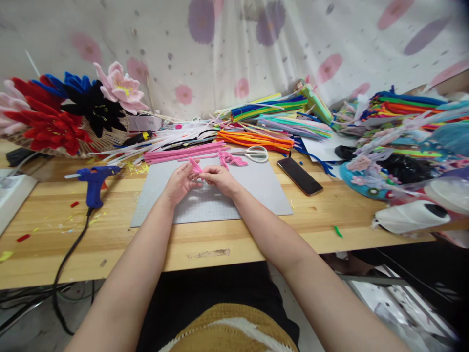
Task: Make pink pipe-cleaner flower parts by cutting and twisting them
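Head view: both hands are over the grey mat [252, 198], which lies mid-way along the front half of the table [176, 252]. Pink fuzzy piece [195, 166] is between the hands, above the mat, left of its centre. Left hand [180, 182] has it between thumb and fingers, other fingers loosely curled. Right hand [220, 179] pinches its near right side with thumb and index; exact fingertip contact is too small to read.

More pink shaped pieces [233, 159] sit by the mat's back edge, next to the white-handled scissors [257, 154]. Pink stems [186, 152] run along the mat's back left corner; orange stems [254, 140] are behind the scissors, toward the table's back edge. Phone [299, 176] lies just beside the mat's right edge. Blue glue gun [94, 185] is well left of the mat, cord running over the table's front edge. Fuzzy flowers [69, 110] fill the table's back left corner.
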